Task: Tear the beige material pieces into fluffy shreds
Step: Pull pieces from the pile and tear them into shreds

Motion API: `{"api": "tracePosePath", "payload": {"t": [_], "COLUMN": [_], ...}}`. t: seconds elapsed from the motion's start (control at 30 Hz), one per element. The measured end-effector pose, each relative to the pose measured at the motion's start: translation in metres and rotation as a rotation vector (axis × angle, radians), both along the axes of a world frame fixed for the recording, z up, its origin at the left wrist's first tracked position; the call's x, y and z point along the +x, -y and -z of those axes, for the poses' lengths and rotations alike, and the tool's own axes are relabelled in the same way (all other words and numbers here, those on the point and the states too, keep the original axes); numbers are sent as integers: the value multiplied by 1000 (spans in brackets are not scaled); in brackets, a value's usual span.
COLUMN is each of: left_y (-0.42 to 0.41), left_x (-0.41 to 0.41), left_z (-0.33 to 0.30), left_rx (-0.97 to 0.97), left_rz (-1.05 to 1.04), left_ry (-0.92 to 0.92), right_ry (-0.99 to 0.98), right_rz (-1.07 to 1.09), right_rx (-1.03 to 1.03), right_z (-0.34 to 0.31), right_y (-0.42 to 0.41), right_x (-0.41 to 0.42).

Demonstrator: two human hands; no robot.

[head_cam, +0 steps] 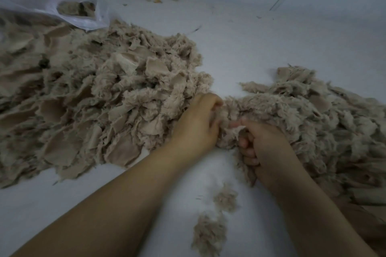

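Both hands, left hand (pixel 197 123) and right hand (pixel 264 148), clench one beige piece (pixel 229 129) between the left heap (pixel 94 98) and right heap (pixel 325 123) on the white bench (pixel 261 44); short, opposing pulls should fluff it best.

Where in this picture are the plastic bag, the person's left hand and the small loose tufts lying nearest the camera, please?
plastic bag (pixel 82 20): head view, on its white lower edge.
left hand (pixel 196 125): head view, on the back of the hand.
small loose tufts (pixel 208 233): head view, on the middle of the nearest clump.

2 hands (pixel 196 123), 2 beige piles (pixel 100 94), 1 plastic bag (pixel 41 0), 2 loose tufts (pixel 208 233)
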State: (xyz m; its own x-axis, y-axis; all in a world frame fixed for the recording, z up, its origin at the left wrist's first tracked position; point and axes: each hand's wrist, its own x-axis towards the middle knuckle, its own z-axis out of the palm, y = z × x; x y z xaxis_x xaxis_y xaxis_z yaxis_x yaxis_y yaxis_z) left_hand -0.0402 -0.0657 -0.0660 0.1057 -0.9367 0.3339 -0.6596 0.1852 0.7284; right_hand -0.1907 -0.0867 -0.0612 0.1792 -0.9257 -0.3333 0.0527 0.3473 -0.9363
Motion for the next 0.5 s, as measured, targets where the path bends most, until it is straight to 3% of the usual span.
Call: {"api": "tracePosePath", "payload": {"t": [0.07,0.13,0.3,0.5], "left_y": [7,9,6,1], "left_x": [-2,-3,-1,0], "left_z": [1,0,0,1], "left_rx": [68,110,66,-60], "left_rz": [-3,25,4,24], "left_ry": [365,471,317,112], "right_ry": [-12,-8,-92,-102], "right_rz": [-4,0,-125,-114], "right_rx": [-10,-9,-67,-71], "right_z": [-1,-1,-2,-4], "right_y": [-2,-2,-5,-6], "right_x": [2,3,4,1]}}
